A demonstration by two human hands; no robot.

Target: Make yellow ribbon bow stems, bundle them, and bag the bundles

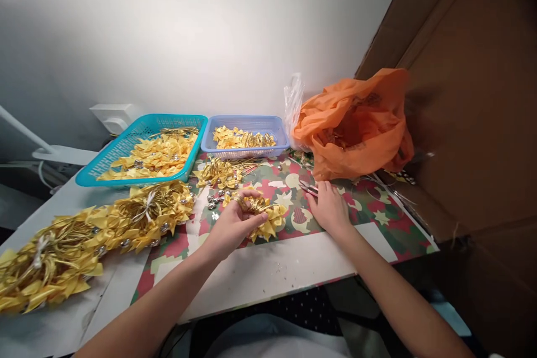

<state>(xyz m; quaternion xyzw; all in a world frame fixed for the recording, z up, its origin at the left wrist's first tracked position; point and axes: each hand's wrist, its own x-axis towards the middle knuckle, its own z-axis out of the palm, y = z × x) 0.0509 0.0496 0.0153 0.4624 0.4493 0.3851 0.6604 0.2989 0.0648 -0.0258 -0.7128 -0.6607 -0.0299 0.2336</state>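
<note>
My left hand [235, 224] is curled round the gold stems of a bunch of yellow ribbon flowers [272, 221] just above the patterned sheet. Over to the right, my right hand [329, 207] is closed on small dark pliers [309, 187], whose tips point up and left. Several silver bells [212, 201] lie left of the bunch. Behind my left hand, more yellow flowers [220, 172] with gold stems rest on the sheet.
A teal basket [90, 170] and a lilac basket [247, 152] hold yellow flowers along the wall. Large tied flower bundles [54, 257] cover the left side. An orange plastic bag [356, 123] stands at the back right, beside cardboard [474, 123].
</note>
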